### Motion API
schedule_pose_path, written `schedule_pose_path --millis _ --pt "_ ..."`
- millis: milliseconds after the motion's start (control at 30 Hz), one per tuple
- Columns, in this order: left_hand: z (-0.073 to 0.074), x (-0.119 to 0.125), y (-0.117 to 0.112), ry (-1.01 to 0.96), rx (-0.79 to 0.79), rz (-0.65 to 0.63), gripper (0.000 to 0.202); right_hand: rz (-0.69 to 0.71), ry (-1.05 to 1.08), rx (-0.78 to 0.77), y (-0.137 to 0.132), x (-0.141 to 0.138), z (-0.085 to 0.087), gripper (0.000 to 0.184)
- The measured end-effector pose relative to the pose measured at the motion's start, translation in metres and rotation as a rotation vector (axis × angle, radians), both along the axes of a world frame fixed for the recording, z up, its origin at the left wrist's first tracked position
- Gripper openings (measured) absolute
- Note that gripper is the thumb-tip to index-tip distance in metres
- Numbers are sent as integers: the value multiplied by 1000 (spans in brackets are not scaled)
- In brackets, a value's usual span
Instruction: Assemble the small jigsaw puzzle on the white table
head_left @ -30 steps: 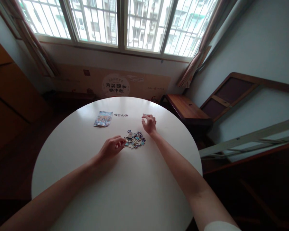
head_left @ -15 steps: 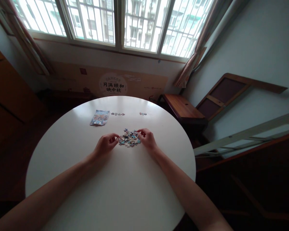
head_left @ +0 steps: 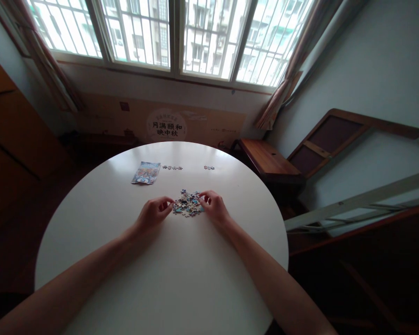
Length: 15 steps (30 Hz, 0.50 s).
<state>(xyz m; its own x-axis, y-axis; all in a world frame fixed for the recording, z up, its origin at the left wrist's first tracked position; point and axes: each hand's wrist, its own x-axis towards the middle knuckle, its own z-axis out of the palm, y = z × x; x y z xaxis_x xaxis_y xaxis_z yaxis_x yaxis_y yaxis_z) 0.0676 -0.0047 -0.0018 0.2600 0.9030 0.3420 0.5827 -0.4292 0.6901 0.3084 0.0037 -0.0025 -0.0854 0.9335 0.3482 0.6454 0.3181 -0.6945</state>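
Observation:
A loose pile of small jigsaw pieces (head_left: 187,205) lies on the white round table (head_left: 181,274), between my two hands. At the left edge of the pile is my left hand (head_left: 156,209), thumb and forefinger brought together in a pinch; whatever is between the tips is too small to make out. My right hand (head_left: 214,205) reaches the pile's right side with its fingers curled. A small pale jigsaw piece seems to sit between its thumb and forefinger. Its other fingers are folded and partly hidden.
Behind the pile lies a colourful printed packet (head_left: 146,173). Beside it runs a short row of jigsaw pieces (head_left: 172,168), with another small group of pieces (head_left: 209,168) farther right. A wooden bench (head_left: 267,158) stands beyond the table's right rim, below the barred window (head_left: 209,42).
Both hands stay at the pile, with only slight finger movement. My right fingertips have shifted a little at the pile's edge. The whole view has moved slightly.

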Motion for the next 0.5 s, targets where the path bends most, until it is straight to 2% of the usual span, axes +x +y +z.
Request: schedule_pose_path --millis 500 --pt "0 0 -2 -5 -6 -23 24 62 -43 -40 -9 -3 6 16"
